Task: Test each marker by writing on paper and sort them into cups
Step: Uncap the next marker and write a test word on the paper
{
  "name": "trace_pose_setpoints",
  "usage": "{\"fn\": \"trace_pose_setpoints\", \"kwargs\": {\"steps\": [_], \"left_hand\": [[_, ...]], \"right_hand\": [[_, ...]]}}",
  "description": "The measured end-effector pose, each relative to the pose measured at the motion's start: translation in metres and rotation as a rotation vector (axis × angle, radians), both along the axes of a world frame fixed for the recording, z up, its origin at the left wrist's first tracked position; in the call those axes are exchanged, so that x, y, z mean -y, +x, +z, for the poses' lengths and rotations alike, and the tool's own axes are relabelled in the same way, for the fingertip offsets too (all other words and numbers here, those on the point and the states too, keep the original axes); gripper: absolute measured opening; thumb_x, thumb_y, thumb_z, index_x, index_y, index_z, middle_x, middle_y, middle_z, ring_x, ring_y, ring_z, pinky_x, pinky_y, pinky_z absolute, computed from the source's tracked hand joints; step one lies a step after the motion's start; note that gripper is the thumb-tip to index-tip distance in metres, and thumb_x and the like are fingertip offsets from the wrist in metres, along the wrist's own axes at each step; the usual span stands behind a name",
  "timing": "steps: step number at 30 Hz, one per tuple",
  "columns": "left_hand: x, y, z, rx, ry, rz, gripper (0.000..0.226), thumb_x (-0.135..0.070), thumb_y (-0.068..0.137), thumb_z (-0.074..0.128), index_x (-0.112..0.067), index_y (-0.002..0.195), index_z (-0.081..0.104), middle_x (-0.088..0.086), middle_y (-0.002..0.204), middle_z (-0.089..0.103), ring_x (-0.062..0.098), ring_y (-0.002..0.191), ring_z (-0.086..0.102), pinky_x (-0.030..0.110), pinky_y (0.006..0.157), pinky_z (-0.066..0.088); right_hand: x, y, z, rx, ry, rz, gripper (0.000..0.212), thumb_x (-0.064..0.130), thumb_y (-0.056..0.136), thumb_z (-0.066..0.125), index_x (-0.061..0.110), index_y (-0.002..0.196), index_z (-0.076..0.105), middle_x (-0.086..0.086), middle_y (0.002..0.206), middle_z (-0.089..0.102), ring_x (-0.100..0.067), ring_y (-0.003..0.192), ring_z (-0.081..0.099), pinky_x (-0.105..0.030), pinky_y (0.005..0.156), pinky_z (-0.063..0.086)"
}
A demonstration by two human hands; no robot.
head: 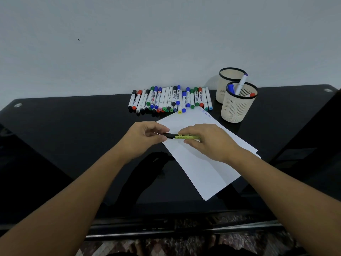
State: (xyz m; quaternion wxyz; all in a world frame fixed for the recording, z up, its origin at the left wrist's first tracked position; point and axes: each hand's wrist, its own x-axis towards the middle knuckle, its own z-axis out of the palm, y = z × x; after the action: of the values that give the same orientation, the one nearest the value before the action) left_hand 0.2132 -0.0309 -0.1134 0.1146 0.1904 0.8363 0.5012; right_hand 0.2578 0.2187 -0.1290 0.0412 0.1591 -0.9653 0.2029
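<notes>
Both hands over the paper (201, 163), holding one yellow-green marker (186, 136) horizontally between them; left hand (145, 137) pinches the marker's black cap end (168, 135) with curled fingers and thumb; right hand (206, 141) has fingers curled round the yellow barrel; can't tell if the cap is seated or partly off. Paper lies skewed on the black table (73, 135), directly under the hands and running out toward the near right of the right hand. Row of markers (170, 99) lies beyond both hands, against the wall (147, 43). Two slotted cups past the right hand, far right: near cup (238, 106) holds several markers; rear cup (226, 84) just behind it, contents not visible.
</notes>
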Motion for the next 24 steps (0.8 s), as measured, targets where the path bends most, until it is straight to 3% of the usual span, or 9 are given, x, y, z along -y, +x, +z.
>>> {"fn": "trace_pose_setpoints", "kwargs": {"steps": [8, 18, 24], "left_hand": [[-0.013, 0.002, -0.004, 0.034, -0.011, 0.000, 0.021, -0.014, 0.087, 0.079, -0.022, 0.106, 0.079, -0.008, 0.094, 0.077, 0.005, 0.093, 0.071, 0.021, 0.092, 0.054], [-0.030, -0.009, -0.004, -0.034, -0.049, -0.014, 0.021, -0.014, 0.086, 0.079, -0.024, 0.105, 0.080, -0.011, 0.095, 0.077, 0.006, 0.095, 0.071, 0.028, 0.095, 0.056], [-0.038, -0.013, 0.003, -0.065, -0.013, -0.024, 0.022, -0.014, 0.087, 0.079, -0.022, 0.107, 0.080, -0.011, 0.097, 0.077, 0.005, 0.096, 0.071, 0.023, 0.094, 0.055]], "right_hand": [[0.000, 0.004, -0.008, -0.017, -0.045, -0.010, 0.023, 0.050, 0.102, 0.056, 0.028, 0.105, 0.064, 0.008, 0.086, 0.066, -0.010, 0.076, 0.057, -0.033, 0.065, 0.046], [-0.004, 0.010, -0.018, -0.106, -0.111, -0.075, 0.024, 0.045, 0.103, 0.058, 0.022, 0.101, 0.063, 0.006, 0.084, 0.064, -0.015, 0.075, 0.055, -0.034, 0.063, 0.044], [-0.010, 0.009, -0.014, -0.145, -0.159, -0.094, 0.024, 0.043, 0.102, 0.060, 0.020, 0.103, 0.065, 0.006, 0.085, 0.065, -0.015, 0.074, 0.054, -0.034, 0.062, 0.043]]}}
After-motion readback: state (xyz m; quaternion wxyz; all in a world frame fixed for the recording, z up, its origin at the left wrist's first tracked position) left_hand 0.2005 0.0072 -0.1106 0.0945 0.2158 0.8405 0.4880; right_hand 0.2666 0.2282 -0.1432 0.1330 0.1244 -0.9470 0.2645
